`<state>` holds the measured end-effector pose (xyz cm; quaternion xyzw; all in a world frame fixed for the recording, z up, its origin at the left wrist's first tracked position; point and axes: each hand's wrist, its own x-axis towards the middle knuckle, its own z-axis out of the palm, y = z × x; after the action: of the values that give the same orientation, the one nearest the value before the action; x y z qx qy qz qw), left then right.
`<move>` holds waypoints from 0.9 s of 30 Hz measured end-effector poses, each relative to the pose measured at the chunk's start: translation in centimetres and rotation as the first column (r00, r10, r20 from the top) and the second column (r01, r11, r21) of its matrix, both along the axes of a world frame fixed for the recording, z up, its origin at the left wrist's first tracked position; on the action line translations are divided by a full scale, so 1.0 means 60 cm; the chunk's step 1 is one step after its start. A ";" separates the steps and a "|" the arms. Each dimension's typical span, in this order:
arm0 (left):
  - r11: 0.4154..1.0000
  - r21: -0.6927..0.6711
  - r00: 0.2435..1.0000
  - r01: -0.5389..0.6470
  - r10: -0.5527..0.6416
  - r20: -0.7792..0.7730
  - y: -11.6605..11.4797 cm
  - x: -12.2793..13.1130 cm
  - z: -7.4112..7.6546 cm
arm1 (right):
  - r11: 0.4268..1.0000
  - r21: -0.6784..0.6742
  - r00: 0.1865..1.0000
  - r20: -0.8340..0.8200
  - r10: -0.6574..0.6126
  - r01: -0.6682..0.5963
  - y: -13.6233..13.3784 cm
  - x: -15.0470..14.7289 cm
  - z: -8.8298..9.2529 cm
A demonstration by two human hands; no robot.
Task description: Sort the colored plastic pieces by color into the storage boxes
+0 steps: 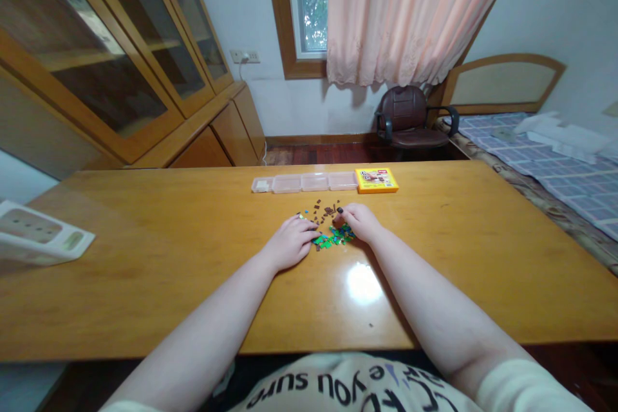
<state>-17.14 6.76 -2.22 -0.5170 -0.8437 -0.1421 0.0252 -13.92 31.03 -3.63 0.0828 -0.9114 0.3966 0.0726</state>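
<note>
The left hand (293,239) lies on the counter (168,225), its fingers stretched out at the edge of green and blue pieces (327,242). The right hand (360,221) bends its fingers at the other side; I cannot tell if they grip something. Brown pieces (329,211) lie scattered just beyond the green ones.

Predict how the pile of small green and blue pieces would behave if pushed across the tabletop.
The green and blue pieces would probably scatter rather than move as one, since they look loosely heaped. Each is likely light, being so small. They may slide more than roll: many look flat-sided, and the tabletop shows a glossy reflection.
</note>
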 end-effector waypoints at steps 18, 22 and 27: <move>1.000 0.006 1.000 -0.014 0.014 -0.003 -0.004 -0.002 0.007 | 0.998 -0.057 0.999 0.039 0.028 -0.026 0.001 0.003 0.001; 1.000 0.015 1.000 -0.001 0.001 -0.003 -0.003 0.000 0.006 | 0.999 -0.049 1.000 0.019 0.010 -0.009 0.001 0.000 -0.001; 0.998 0.001 0.998 0.058 -0.058 0.013 -0.003 0.002 0.006 | 0.998 -0.052 1.000 -0.002 0.018 -0.018 0.001 0.001 -0.001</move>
<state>-17.00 6.57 -1.88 -0.5402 -0.8286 -0.1462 0.0157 -13.89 31.12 -3.67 0.0896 -0.8998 0.4209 0.0720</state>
